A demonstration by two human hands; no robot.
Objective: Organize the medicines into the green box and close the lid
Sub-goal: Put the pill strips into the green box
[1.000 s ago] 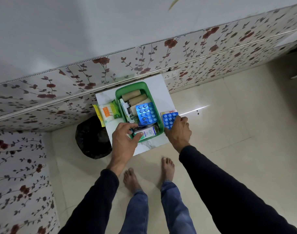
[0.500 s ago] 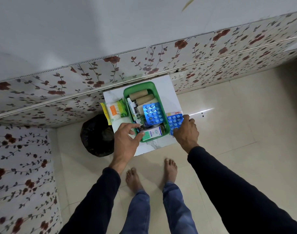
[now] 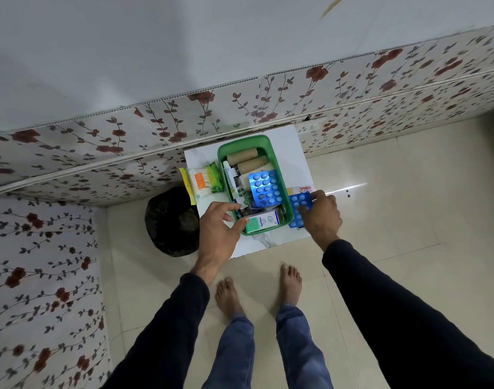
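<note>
Surface: small white tabletop (image 3: 292,144) on cream floor tiles, against floral wall panels.
Your left hand (image 3: 219,228): fingers curled on the green-and-white medicine carton (image 3: 262,222) at the box's near end.
Your right hand (image 3: 321,216): grasping the blue foil blister pack (image 3: 299,210), just outside the box's right wall.
Box: green plastic box (image 3: 271,153), uncovered, holding a second blue blister sheet (image 3: 264,188) and two brown cardboard rolls (image 3: 247,161).
Beyond, left: cotton-bud packet (image 3: 199,183) lying on the table.

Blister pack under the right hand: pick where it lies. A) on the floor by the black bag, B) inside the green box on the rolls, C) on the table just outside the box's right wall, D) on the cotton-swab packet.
C: the right hand presses the blister pack on the table, just outside the green box.
</note>
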